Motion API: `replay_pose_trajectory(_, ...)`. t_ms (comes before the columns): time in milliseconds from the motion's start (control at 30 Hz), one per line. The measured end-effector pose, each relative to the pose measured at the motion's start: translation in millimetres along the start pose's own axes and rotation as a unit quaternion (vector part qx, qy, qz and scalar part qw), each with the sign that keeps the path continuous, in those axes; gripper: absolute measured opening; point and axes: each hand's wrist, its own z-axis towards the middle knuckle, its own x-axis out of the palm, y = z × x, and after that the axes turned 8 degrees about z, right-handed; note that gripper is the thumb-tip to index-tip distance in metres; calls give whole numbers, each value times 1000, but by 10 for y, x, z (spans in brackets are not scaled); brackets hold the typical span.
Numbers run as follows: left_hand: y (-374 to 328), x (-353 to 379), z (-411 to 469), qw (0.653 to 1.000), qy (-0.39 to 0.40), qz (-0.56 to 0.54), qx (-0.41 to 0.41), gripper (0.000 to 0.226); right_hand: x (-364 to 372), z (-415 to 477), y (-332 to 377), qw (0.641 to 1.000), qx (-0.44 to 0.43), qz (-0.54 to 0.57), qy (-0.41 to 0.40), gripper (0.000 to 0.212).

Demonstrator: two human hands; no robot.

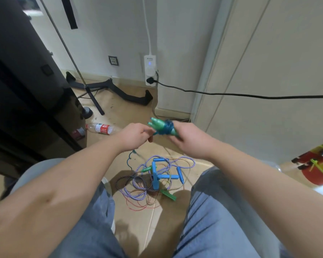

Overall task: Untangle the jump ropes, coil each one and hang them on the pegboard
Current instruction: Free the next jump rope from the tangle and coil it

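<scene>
A pair of green jump-rope handles [158, 125] is held side by side in my right hand [186, 140], with teal rope wound around them in a coil [167, 128]. My left hand [136, 135] pinches the loose teal rope end just left of the coil; that strand [129, 159] hangs down to the floor. Between my knees lies a tangled pile [153, 180] of a blue-white braided rope, thin clear and red ropes, blue handles [155, 175] and green handles [168, 194]. No pegboard is in view.
A plastic bottle [102, 128] lies on the floor at the left, near a black stand's legs [131, 94] and a dark cabinet [26, 81]. A power strip [150, 71] and black cable [250, 94] run along the wall. A red cylinder [317, 166] lies at the right.
</scene>
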Motion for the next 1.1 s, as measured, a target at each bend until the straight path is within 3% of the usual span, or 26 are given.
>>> replay_pose_trajectory(133, -157, 14, -134, 999, 29, 13, 38, 58, -188, 109, -144, 984, 142, -62, -89, 22)
replay_pose_trajectory(233, -316, -68, -233, 993, 22, 7, 114, 61, -166, 138, -264, 962, 219, -157, -35, 17)
replay_pose_trajectory(333, -384, -131, -244, 979, -26, 42, 200, 60, 1, 57, -274, 949, 231, -209, 36, 25)
replay_pose_trajectory(400, -343, -151, -198, 965, -92, 70, 234, 57, 159, -11, -216, 949, 201, -227, 82, 27)
replay_pose_trajectory(500, -257, -192, -126, 951, -162, 100, 243, 57, 374, -87, -68, 957, 81, -230, 158, 12)
replay_pose_trajectory(600, -125, -166, -61, 964, -123, 152, 181, 65, 466, -121, 57, 960, -34, -189, 204, 12)
replay_pose_trajectory(667, -44, -100, -39, 979, -67, 148, 121, 70, 454, -106, 81, 975, -52, -128, 173, 20)
replay_pose_trajectory(733, -3, -56, -11, 995, -33, 78, 53, 65, 387, -62, 74, 992, -44, -77, 95, 19)
replay_pose_trajectory(867, -37, 33, 28, 995, -34, -69, -63, 47, 194, 88, -44, 996, 41, -63, -39, 15)
replay_pose_trajectory(1000, -259, 2, -139, 998, -60, -13, 35, 54, 177, 214, -125, 980, 157, -76, -91, 19)
replay_pose_trajectory(1100, -340, -84, -255, 992, -8, 54, 117, 53, 212, 272, -195, 964, 238, -66, -95, 20)
